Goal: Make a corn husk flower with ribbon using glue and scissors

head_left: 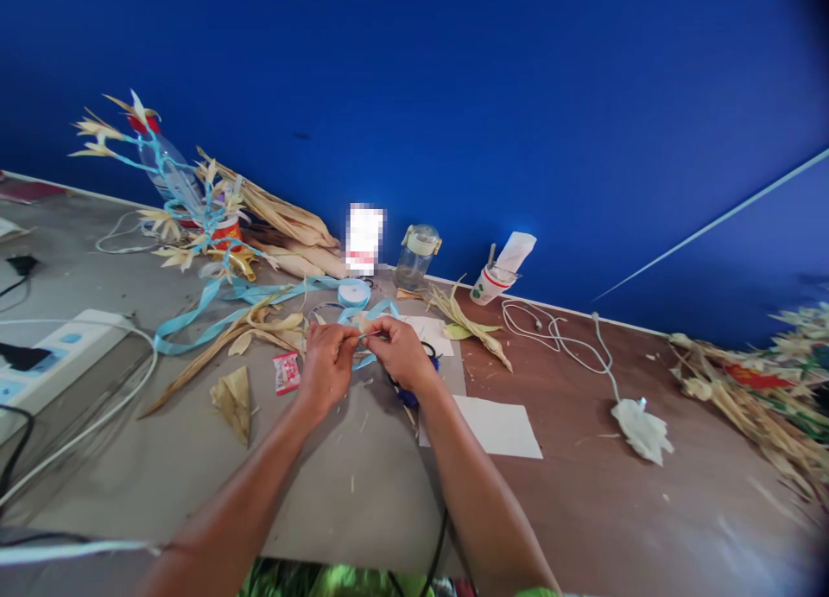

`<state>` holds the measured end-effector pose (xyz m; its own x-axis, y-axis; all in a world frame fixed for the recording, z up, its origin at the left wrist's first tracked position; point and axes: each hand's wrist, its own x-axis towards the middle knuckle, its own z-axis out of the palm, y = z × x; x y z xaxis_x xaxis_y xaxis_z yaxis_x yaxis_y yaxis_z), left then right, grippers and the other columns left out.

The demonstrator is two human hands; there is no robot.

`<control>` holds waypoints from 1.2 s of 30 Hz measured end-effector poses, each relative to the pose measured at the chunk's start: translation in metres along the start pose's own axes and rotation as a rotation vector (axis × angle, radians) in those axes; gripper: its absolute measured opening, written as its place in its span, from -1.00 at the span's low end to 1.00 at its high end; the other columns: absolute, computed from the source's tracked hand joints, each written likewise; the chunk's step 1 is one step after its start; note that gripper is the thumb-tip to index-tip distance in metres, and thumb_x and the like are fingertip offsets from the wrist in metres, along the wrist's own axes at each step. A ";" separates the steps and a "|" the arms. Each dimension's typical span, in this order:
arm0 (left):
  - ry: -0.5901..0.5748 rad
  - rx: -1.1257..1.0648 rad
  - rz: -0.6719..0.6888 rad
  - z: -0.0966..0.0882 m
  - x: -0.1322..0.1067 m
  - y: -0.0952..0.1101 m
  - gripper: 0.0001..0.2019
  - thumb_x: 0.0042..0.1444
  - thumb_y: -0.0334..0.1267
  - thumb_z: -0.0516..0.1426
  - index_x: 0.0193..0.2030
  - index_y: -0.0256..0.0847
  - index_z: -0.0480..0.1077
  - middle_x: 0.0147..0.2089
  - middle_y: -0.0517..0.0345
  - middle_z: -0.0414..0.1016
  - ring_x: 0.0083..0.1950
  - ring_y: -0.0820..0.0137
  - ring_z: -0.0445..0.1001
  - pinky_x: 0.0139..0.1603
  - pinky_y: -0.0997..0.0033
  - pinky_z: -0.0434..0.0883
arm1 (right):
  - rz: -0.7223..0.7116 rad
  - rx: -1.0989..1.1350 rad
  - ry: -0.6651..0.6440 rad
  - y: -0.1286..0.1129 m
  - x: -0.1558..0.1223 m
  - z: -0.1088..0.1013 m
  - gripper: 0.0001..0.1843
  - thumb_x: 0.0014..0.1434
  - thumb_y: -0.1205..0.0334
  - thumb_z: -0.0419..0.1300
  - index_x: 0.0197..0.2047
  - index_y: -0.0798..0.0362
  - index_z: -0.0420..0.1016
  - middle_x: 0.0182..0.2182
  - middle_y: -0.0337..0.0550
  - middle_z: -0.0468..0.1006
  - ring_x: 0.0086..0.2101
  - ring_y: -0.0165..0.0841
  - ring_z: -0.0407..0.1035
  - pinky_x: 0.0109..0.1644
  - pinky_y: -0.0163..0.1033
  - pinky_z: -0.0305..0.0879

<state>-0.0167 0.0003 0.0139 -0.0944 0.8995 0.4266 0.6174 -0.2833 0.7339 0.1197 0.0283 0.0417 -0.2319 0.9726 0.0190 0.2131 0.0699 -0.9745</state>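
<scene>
My left hand and my right hand meet over the table, both with fingers pinched together. Between their fingertips is a small pale corn-husk flower with a thin stem, partly hidden by the fingers. Light blue ribbon passes behind the hands, and a bit of it shows below them. The ribbon roll lies just beyond my left hand. Under my right wrist, dark blue-handled scissors are partly covered. A red and white candy packet lies beside my left hand.
A blue-stemmed branch of husk flowers stands at the left, near dry husks. A power strip lies left. Along the wall stand a clear jar and a paper cup. White paper and a cable lie right.
</scene>
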 end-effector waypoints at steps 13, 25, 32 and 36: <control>-0.062 0.000 -0.045 -0.003 0.003 0.001 -0.77 0.15 -0.21 -0.01 -0.37 -0.17 0.45 -0.37 0.07 0.52 -0.24 0.23 0.41 -0.04 0.14 0.27 | -0.181 -0.239 0.040 0.000 -0.006 0.001 -0.85 0.03 0.34 0.07 -0.34 0.05 0.46 -0.49 -0.25 0.48 -0.44 -0.40 0.34 -0.31 -0.32 0.24; -0.234 -0.176 -0.116 -0.010 0.009 0.000 -0.72 0.15 -0.13 -0.02 -0.41 -0.18 0.44 -0.39 0.10 0.55 -0.30 0.26 0.47 -0.10 0.19 0.35 | -0.338 -0.276 -0.063 0.012 0.000 -0.010 -0.83 0.12 0.35 0.08 -0.28 0.05 0.50 -0.37 -0.19 0.57 -0.33 -0.36 0.43 -0.20 -0.31 0.28; -0.064 0.081 0.085 -0.003 0.003 -0.001 -0.86 0.11 -0.23 0.10 -0.24 -0.13 0.46 -0.16 0.05 0.57 -0.03 0.18 0.44 0.30 -0.10 0.00 | -0.225 -0.279 -0.055 0.010 0.001 -0.011 -0.87 0.15 0.27 0.08 -0.36 0.06 0.45 -0.48 -0.28 0.45 -0.43 -0.41 0.32 -0.34 -0.35 0.18; -0.031 0.184 0.134 -0.003 0.002 -0.003 -0.90 0.11 -0.24 0.10 -0.29 -0.12 0.45 -0.26 0.11 0.56 -0.10 0.21 0.44 0.31 -0.09 -0.01 | -0.196 -0.277 -0.087 0.009 0.001 -0.012 -0.89 0.12 0.31 0.09 -0.36 0.06 0.45 -0.46 -0.27 0.48 -0.40 -0.40 0.33 -0.31 -0.35 0.20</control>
<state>-0.0212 0.0019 0.0139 0.0200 0.8684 0.4955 0.7552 -0.3379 0.5617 0.1323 0.0327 0.0358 -0.3712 0.9130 0.1691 0.4034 0.3226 -0.8563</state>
